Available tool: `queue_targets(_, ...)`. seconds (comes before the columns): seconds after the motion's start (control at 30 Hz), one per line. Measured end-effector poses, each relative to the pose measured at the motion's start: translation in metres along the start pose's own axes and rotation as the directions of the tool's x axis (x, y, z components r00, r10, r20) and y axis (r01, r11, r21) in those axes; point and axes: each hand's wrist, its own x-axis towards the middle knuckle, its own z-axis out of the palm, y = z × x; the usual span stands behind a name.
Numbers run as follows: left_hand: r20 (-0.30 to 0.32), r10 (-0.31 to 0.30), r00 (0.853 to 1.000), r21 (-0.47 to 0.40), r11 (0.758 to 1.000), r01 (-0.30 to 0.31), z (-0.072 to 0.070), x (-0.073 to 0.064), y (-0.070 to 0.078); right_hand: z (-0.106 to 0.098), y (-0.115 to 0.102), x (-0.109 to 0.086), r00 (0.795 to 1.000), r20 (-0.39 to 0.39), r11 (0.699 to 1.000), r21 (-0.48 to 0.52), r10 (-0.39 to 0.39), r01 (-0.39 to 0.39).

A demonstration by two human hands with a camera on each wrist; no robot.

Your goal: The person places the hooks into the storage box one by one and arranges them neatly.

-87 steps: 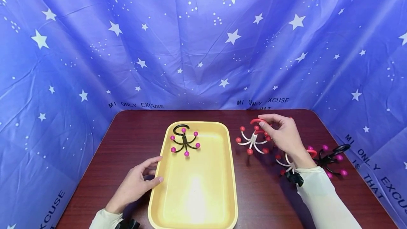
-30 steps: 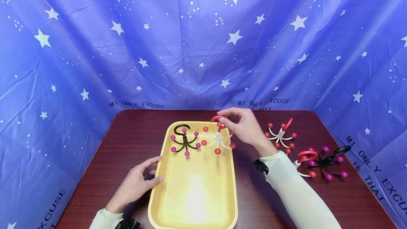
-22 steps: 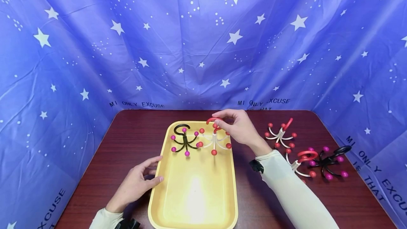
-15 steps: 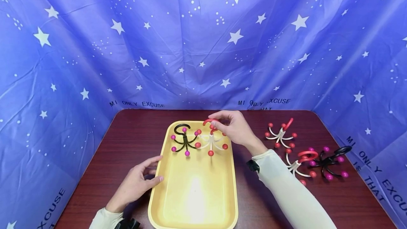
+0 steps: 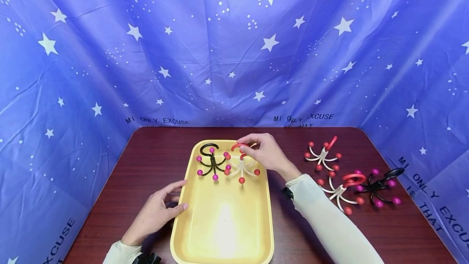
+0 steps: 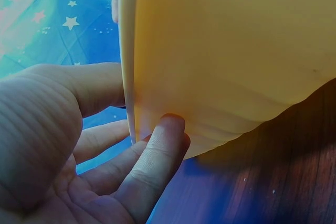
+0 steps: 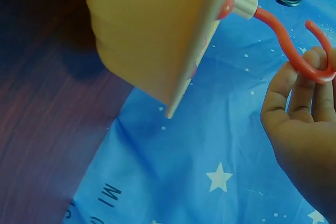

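Note:
In the head view my right hand (image 5: 264, 152) pinches the red hook of a white, several-armed hanger (image 5: 241, 168) with red ball tips. This hanger is in the far right part of the yellow tray (image 5: 222, 231); whether its balls touch the tray floor I cannot tell. Beside it stands a black hanger (image 5: 213, 164) with magenta balls, close enough that the tips overlap in view. The right wrist view has the red hook (image 7: 283, 40) between thumb and fingers. My left hand (image 5: 155, 211) grips the tray's left side, thumb over the rim and fingers against the outer wall.
Right of the tray, two more white hangers with red hooks, one farther (image 5: 322, 156) and one nearer (image 5: 340, 192), lie on the dark wooden table (image 5: 296, 231). Another black hanger (image 5: 377, 184) touches or overlaps the nearer one. A blue star-patterned curtain (image 5: 220, 52) surrounds the table.
My right hand has carried the white hanger left from the table into the tray beside the black one, and lowered it slightly. My left hand has stayed at the tray.

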Motion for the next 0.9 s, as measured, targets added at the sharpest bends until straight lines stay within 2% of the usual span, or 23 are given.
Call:
queue_targets(0.4, -0.009, -0.028, 1.0, 0.016, 0.999, 0.029, 0.001, 0.0, 0.0, 0.007, 0.011, -0.004, 0.999, 0.008, 0.999, -0.008, 0.045, -0.045)
queue_targets(0.9, -0.005, -0.023, 1.0, 0.001, 1.0, 0.023, 0.001, 0.0, 0.001, 0.006, 0.016, -0.004, 0.999, 0.013, 0.999, -0.01, 0.035, -0.035)
